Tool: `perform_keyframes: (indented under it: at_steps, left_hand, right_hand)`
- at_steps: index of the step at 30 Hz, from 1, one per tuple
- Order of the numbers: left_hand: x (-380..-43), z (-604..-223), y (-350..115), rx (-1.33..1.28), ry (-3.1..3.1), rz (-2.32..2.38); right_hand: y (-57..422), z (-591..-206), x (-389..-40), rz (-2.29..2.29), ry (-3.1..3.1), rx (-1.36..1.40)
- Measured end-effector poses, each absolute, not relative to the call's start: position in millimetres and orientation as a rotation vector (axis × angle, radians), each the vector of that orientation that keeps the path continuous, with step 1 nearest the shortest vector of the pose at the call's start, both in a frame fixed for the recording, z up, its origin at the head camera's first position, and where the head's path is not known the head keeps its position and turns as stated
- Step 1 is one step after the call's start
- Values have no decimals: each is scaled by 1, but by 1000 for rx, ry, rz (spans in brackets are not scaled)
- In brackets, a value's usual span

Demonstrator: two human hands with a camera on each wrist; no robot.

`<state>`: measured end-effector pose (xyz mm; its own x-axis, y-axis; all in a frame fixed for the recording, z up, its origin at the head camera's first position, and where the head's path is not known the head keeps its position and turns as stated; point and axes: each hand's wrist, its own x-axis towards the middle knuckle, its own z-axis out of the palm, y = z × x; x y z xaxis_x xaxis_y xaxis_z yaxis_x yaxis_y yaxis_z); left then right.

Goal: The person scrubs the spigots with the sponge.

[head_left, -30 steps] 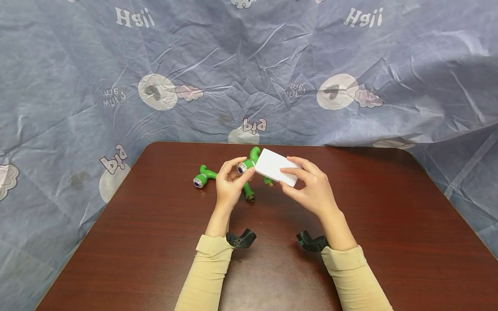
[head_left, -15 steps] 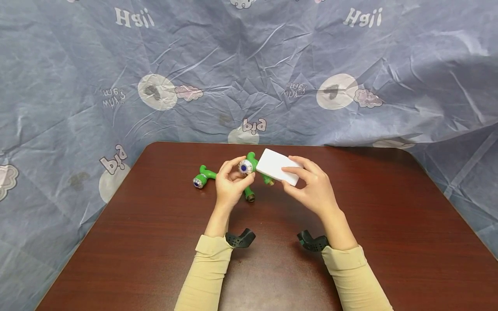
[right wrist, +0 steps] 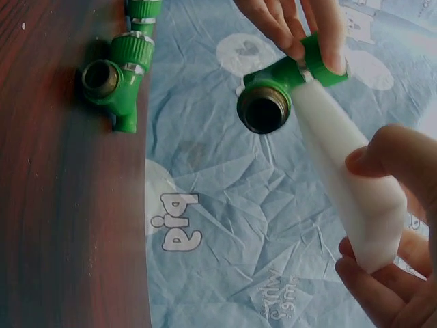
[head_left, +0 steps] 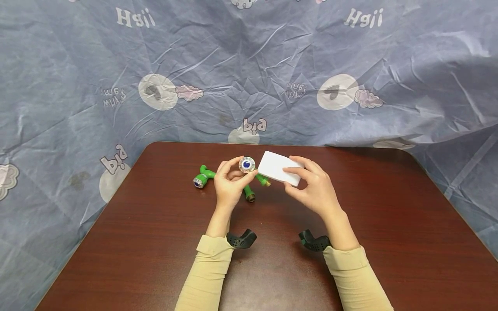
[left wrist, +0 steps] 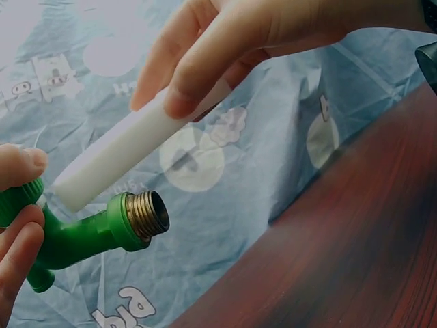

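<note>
My left hand [head_left: 228, 185] pinches a green tap [left wrist: 75, 239] by its ribbed knob, between thumb and fingers, above the table. The knob's clear face with a blue centre points at the head camera, and a brass threaded end sticks out to the right. My right hand [head_left: 318, 188] holds a white sponge block [head_left: 277, 167] between thumb and fingertips. In the right wrist view the sponge [right wrist: 341, 160] has its far end against the tap's neck, or just in front of it; I cannot tell which.
Two more green taps lie on the brown table [head_left: 350, 207]: one tap [head_left: 202, 177] left of my left hand, the other tap [head_left: 249, 195] partly hidden behind it. A wrinkled, printed blue cloth [head_left: 249, 86] hangs behind the table.
My left hand has turned the tap so the knob's face now points at the head camera and the spout drops out of that view. The sponge has shifted slightly right and down.
</note>
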<state>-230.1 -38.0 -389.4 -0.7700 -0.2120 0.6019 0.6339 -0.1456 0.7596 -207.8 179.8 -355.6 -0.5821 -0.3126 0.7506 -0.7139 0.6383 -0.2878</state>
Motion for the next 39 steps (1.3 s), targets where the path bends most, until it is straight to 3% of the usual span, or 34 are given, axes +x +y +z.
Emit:
perform_keyframes:
  at_steps: [10,16,26,34,39]
  left_hand:
    - [-217,-373,-38,-480,-1576,-1943]
    - [-228,-385,-38,-477,-1537,-1956]
    - [-214,-370,-38,-491,-1633,-1887]
    - [-207,-365,-35,-538,-1773,-1850]
    - [-206,-366,-33,-575,-1789,-1804]
  right_hand:
    - [181,-355,-207,768,-2226,845]
    - [182,-355,-207,812,-2276,882]
    - [189,-352,-209,942,-2153,685]
    - [176,-350,-205,1044,-2095,855]
    - [173,-351,-204,914,-2072,721]
